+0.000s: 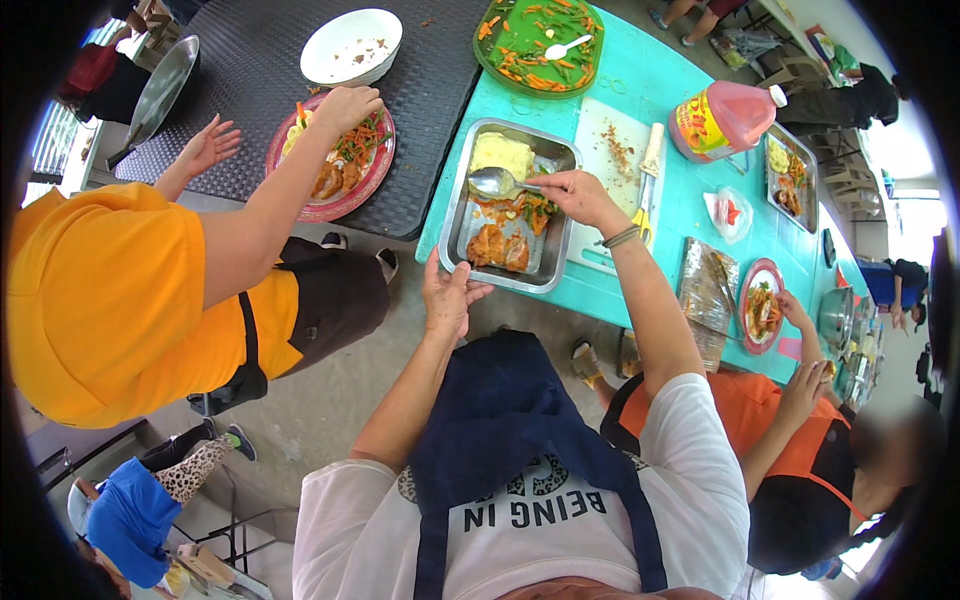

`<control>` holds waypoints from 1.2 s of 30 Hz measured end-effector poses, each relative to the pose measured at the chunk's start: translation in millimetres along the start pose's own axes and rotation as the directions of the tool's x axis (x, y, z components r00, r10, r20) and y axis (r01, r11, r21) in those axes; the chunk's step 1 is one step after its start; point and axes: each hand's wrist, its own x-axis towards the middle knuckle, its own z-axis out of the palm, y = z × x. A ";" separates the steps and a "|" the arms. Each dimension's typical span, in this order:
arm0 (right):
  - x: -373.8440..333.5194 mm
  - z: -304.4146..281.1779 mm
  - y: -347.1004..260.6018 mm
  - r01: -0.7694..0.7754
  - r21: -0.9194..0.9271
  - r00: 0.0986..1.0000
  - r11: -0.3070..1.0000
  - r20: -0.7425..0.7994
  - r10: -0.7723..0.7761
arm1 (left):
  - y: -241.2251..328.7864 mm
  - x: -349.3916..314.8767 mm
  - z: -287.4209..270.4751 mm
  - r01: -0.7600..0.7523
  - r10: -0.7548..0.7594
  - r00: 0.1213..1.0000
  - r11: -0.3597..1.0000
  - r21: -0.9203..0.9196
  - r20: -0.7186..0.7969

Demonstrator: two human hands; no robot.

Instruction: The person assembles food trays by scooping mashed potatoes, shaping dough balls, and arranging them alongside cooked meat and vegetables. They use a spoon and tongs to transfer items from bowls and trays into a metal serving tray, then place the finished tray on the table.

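A: What is largest here?

B: Two surfaces side by side: a black one (pixel 432 60) with a woven texture, and a turquoise one (pixel 655 90).

A: What sits on the turquoise one?

B: One rectangular steel tray (pixel 508 283), shiny, round-cornered and raised-walled, at the near left corner. One flat white cutting board (pixel 603 140), strewn with brown crumbs, lies along its right side.

A: Is there open room?

B: Little on the right, where the board crowds the tray. The surface's left edge runs close by; inside, bare metal shows along the tray's left wall.

A: And the two hands?

B: The left hand (pixel 455 300) touches the tray's near left corner, fingers partly spread; whether it grips cannot be told. The right hand (pixel 583 198) pinches a spoon's handle above the tray.

A: The food?

B: One soft, pale yellow mound (pixel 503 152) at the far end, browned, rough-crusted pieces (pixel 497 247) at the near end, and thin vegetable strips (pixel 540 213) on the right.

A: The spoon?

B: One, metal, its oval bowl (pixel 491 181) beside the mound.
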 end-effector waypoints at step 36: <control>-18.5 34.8 -30.0 -0.069 0.138 0.886 0.988 -0.447 0.124 | -1.8 -2.5 2.5 -0.026 0.027 0.999 0.999 -0.029 0.023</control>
